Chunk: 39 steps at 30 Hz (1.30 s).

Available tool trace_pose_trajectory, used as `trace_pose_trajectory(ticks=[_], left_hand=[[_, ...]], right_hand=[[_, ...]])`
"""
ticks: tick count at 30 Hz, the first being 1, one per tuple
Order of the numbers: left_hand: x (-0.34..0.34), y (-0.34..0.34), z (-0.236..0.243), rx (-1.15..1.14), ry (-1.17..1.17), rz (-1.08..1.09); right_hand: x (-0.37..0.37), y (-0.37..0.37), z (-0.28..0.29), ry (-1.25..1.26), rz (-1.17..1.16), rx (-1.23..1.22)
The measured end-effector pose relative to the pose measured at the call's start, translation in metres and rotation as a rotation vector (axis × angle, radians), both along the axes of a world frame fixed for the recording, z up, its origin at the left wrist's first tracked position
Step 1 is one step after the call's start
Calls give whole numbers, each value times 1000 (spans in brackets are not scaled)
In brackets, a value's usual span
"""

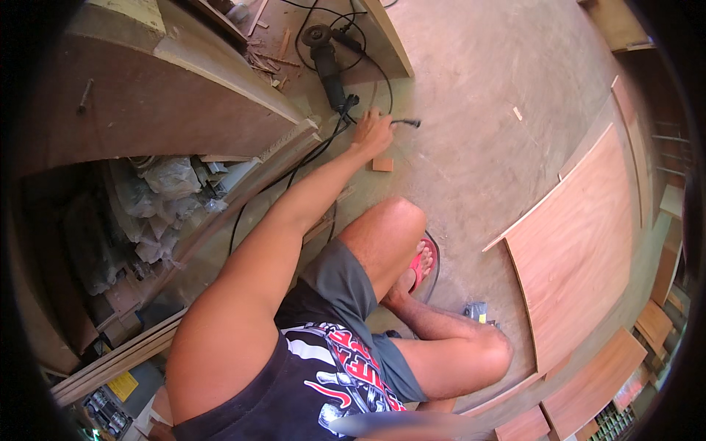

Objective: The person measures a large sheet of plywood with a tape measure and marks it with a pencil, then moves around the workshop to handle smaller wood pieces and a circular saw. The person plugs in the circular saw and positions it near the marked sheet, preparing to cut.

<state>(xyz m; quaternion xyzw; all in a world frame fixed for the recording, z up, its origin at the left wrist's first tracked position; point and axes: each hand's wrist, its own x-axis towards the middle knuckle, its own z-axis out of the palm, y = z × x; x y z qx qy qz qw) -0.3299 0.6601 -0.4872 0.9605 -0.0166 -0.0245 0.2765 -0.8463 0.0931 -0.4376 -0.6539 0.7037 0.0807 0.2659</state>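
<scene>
My left arm stretches forward to the floor, where my left hand (373, 132) is closed on a thin black power cord. A short end of that power cord (407, 122) sticks out to the right of my fingers, with a dark plug-like tip; the part inside my grip is hidden. Just beyond the hand lies a black angle grinder (325, 70), its disc end pointing away from me. Its tail end and another dark connector (350, 103) are close to my fingertips. A small wooden block (382, 165) rests just below my hand. My right hand does not show.
A wooden cabinet-like frame (213, 103) stands at the left, with plastic-wrapped items (165, 180) underneath. Black cables (309, 156) run along its edge. Large plywood sheets (573, 250) lie at the right. My bent legs (382, 242) and a red sandal (424, 264) are nearby.
</scene>
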Motion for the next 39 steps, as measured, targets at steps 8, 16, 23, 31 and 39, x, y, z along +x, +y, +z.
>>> trace_pose_trajectory(ticks=[8, 16, 23, 31, 39], left_hand=[[51, 12, 10, -113, 215, 138], [-66, 36, 117, -606, -25, 186], [-133, 113, 233, -382, -490, 22], [-107, 154, 297, 244, -1315, 180], [-86, 150, 295, 889, -1200, 365]], right_hand=[[0, -8, -22, 61, 52, -36], [77, 34, 36, 122, 467, -512], [362, 189, 159, -543, 1167, -8], [580, 399, 91, -279, 2104, 269], [713, 575, -37, -598, 2171, -54]])
